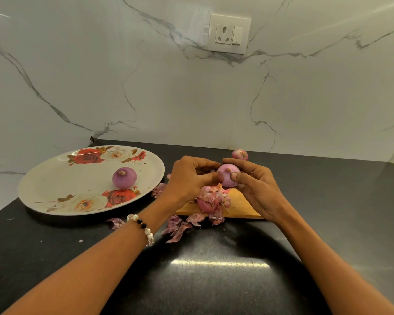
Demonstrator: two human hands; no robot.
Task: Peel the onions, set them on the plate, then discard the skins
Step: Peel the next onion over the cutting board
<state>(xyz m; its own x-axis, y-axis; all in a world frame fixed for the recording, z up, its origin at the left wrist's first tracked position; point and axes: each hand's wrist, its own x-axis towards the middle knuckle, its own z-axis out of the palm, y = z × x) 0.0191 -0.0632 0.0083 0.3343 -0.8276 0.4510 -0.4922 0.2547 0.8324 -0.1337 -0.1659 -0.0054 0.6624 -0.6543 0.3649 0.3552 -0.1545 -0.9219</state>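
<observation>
1. Onion (227, 177), held above the wooden board (239, 204), its tufted end pointing up toward the camera.
2. Left hand (189, 178) and right hand (257, 189) grip it, fingers (236, 177) curled around both sides.
3. Skins (210, 200) lie piled below.
4. Peeled onion (124, 177) sits on the plate (55, 178); another onion (240, 154) rests on the dark surface (214, 280) behind.

Three onions: one on the plate (43, 196), one (228, 177) just right of it, one (240, 154) beyond. One plate, one cutting board (239, 204).
</observation>
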